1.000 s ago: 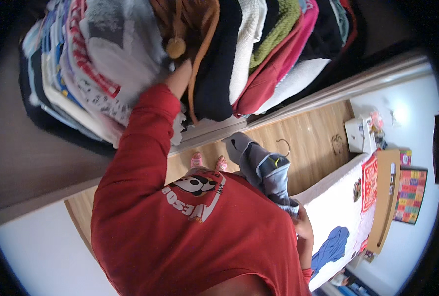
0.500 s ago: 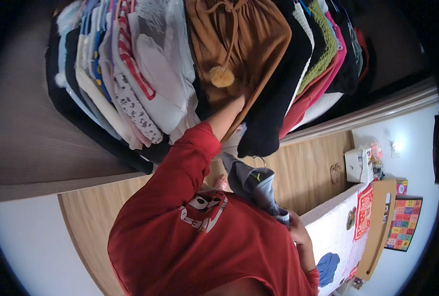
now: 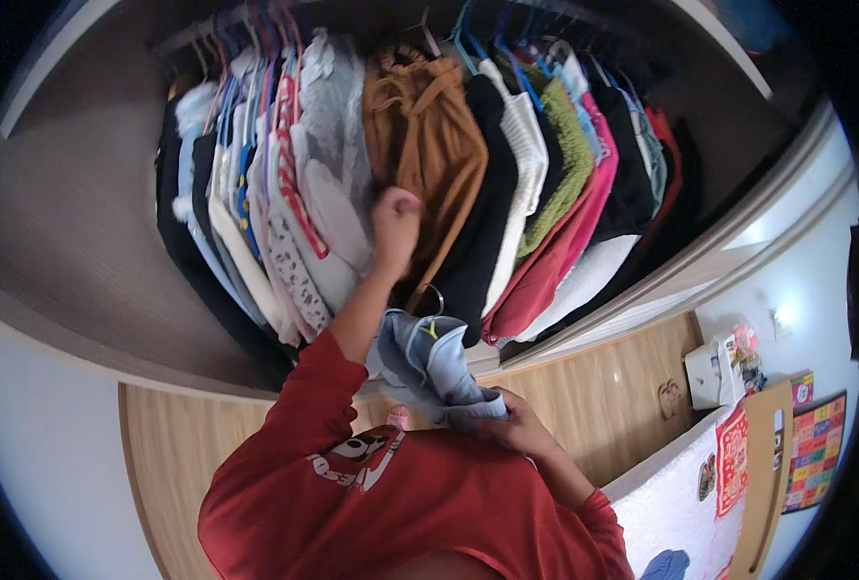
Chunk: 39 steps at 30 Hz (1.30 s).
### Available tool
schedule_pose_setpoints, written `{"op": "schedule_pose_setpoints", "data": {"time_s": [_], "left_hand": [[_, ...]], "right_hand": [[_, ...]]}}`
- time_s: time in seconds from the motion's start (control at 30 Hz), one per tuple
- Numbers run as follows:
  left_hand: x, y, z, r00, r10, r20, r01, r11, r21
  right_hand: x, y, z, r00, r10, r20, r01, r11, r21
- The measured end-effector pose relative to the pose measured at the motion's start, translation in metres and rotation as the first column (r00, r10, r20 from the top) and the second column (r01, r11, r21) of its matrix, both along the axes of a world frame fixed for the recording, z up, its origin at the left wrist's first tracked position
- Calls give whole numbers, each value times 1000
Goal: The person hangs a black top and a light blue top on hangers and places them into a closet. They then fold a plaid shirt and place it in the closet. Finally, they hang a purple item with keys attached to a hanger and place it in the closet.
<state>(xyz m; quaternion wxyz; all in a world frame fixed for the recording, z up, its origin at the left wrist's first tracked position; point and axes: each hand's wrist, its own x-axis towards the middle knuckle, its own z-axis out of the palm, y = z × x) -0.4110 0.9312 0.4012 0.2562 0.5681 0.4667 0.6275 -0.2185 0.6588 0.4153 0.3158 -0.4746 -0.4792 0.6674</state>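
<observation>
My left hand (image 3: pixel 396 230) is raised in front of the brown gathered garment (image 3: pixel 444 159) that hangs in the wardrobe. Its fingers are curled closed against the garment's left edge; whether any cloth is in them is hidden. Lower down, my right hand (image 3: pixel 518 425) grips a light blue denim garment (image 3: pixel 447 372) by one end. The denim is bunched up, and a metal hanger hook (image 3: pixel 436 298) sticks out of its top beside a small yellow-green piece. Beside the brown garment hang a pale grey frilled top (image 3: pixel 336 106) on the left and a black garment (image 3: pixel 483 193) on the right.
Several clothes on coloured hangers fill the wardrobe rail (image 3: pixel 231 17). The wardrobe's side panel (image 3: pixel 72 213) stands at left, and a sliding-door track (image 3: pixel 681 280) runs along its front. Behind lie a wooden floor (image 3: pixel 603 401) and a bed (image 3: pixel 661 493); a white bin-like box (image 3: pixel 710 377) stands beyond.
My view has tipped up, showing the hangers and rail. My left hand has come out from behind the brown garment's lower part. The denim garment in my right hand has moved left, nearer the wardrobe.
</observation>
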Motion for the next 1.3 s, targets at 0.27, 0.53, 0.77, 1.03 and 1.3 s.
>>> {"op": "schedule_pose_setpoints", "data": {"time_s": [0.27,0.53,0.77,1.03,1.3], "left_hand": [[-4,59,99,986,37,163,-3,978,-207],[26,50,142,966,159,-204,-72,923,377],[68,16,196,885,114,-451,199,783,589],[158,39,191,340,258,-904,674,604,426],[114,19,199,284,0,-959,692,692,205]], "right_hand": [[13,-4,51,992,38,118,-67,966,250],[55,-24,29,978,47,201,-105,953,286],[106,-60,-9,969,-34,246,-25,972,235],[116,-72,-49,972,-166,168,153,984,86],[130,-66,-61,979,-193,62,182,971,152]]}}
